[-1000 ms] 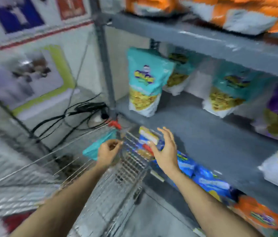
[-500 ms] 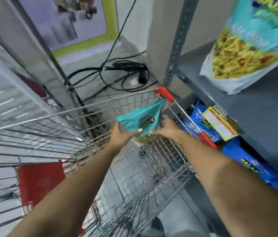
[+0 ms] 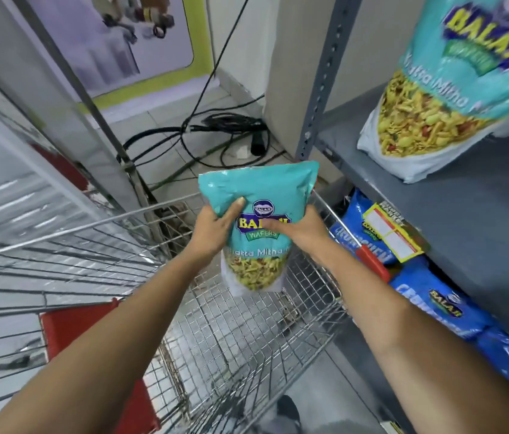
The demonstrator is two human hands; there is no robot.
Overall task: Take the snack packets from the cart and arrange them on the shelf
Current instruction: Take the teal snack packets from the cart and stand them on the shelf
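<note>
Both hands hold one teal snack packet (image 3: pixel 259 227) up over the wire cart (image 3: pixel 231 333). The left hand (image 3: pixel 212 230) wraps the packet's left edge, with the thumb pressed flat on the front and the other fingers hidden behind. The right hand (image 3: pixel 300 230) closes on the right edge, its thumb lying across the yellow brand name. So each grip is closed tight on the packet. The packet stands upright, top end up, and its clear bottom part shows yellow snack mix. It hangs in the air above the far end of the cart and does not touch the wires.

To the right is a grey shelf (image 3: pixel 466 214). A second teal packet (image 3: pixel 453 98) of the same kind stands on it, far and to the right. Under that shelf board, blue packets (image 3: pixel 434 296) lie in a row, close beside the cart's right rim. A red flap (image 3: pixel 90 355) sits in the near part of the cart. Black cables (image 3: pixel 215 136) lie coiled on the floor beyond the cart.
</note>
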